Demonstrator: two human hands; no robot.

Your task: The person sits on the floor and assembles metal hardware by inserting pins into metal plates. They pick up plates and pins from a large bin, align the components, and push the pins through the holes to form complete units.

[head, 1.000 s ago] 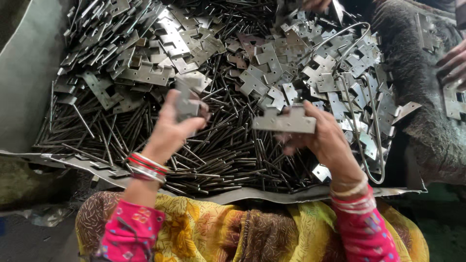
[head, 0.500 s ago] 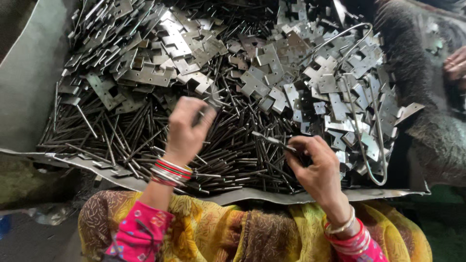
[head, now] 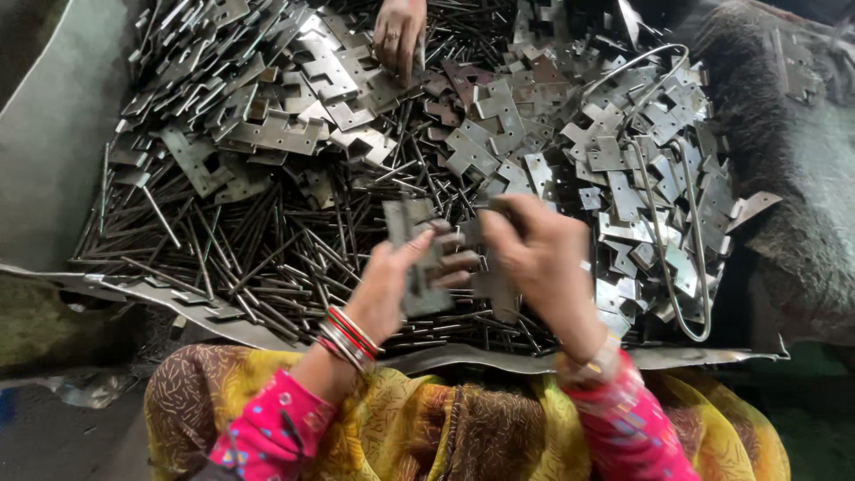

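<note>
Over a sheet metal tray (head: 178,307) heaped with thin rods (head: 267,258), a hinge plate (head: 414,258) is grasped by the left hand (head: 396,281) and right hand (head: 534,258), seemingly being fitted, so alignment is needed next, while another person's hand (head: 398,31) reaches beyond.

Big pile of flat metal plates (head: 294,134) w/ notched edges, heaped across the top. Below that, tons of thin rods (head: 258,258) lying every which way. A bent wire loop (head: 677,232) sits on the right side. Whole lot rests on a metal sheet (head: 499,361) (edge curls up). Someone else's hand (head: 398,31) at the top.
</note>
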